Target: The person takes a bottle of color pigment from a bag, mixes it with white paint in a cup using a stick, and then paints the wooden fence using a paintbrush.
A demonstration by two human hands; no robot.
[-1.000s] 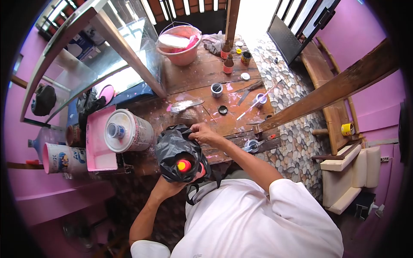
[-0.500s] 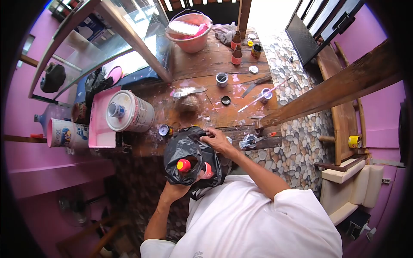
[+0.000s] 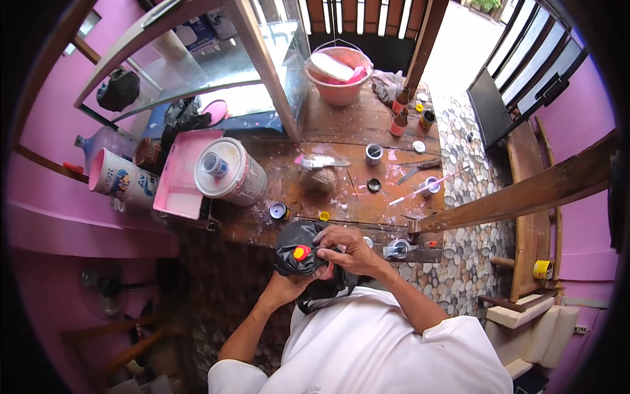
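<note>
A black plastic bag (image 3: 293, 235) is gathered around a bottle with a red and yellow cap (image 3: 302, 253), just off the table's near edge. A bit of the bottle's red label shows beside the cap; the rest is covered. From below and the left, my left hand (image 3: 293, 286) is closed around the bottle and bag, thumb near the label. My right hand (image 3: 354, 251) has its fingers bent at the bag's edge, right beside the cap, pinching the plastic. Beyond them on the table are an open small can (image 3: 279, 210) and a yellow cap (image 3: 324, 216).
The paint-spotted wooden table (image 3: 341, 131) carries a lidded white bucket (image 3: 252, 180), a pink paint tray (image 3: 180, 205), a pink pail (image 3: 338, 93), brown bottles (image 3: 399, 123) and a paint can (image 3: 374, 154). A wooden post (image 3: 512, 187) slants across the right.
The view has shifted, so the table sits lower and further right. The bag's mouth has drawn in closer around the bottle. My right hand has come from the bag's far rim to beside the cap.
</note>
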